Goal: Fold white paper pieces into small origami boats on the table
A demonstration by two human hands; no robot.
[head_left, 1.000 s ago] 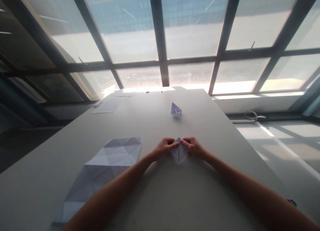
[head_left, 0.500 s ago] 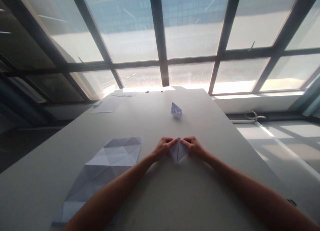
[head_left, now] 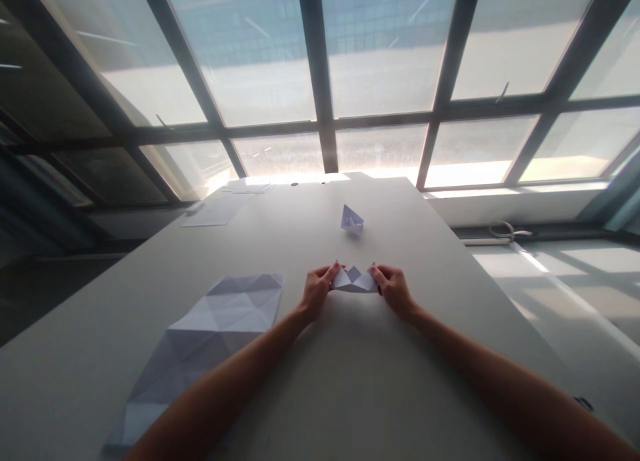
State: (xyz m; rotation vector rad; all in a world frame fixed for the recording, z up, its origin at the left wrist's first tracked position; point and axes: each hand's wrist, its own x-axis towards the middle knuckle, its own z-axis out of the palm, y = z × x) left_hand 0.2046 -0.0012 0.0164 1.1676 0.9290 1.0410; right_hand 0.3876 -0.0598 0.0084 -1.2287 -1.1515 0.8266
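A small folded white paper boat is stretched between my two hands, above the near middle of the table. My left hand pinches its left point between thumb and fingers. At the other end, my right hand grips the right point the same way. A small peak stands up in the middle of the paper, and its lower edge bows. Farther off, a finished-looking paper boat rests on the table, apart from both hands.
To the left of my left forearm lies a large creased sheet of paper, partly covered by the arm. Flat white sheets lie at the table's far left edge. The white table reaches to the windows. A coiled cable is beyond its right side.
My hands have moved apart, pulling the folded paper from a closed diamond into a wide boat-like shape with a raised middle. The other boat and the sheets have stayed put.
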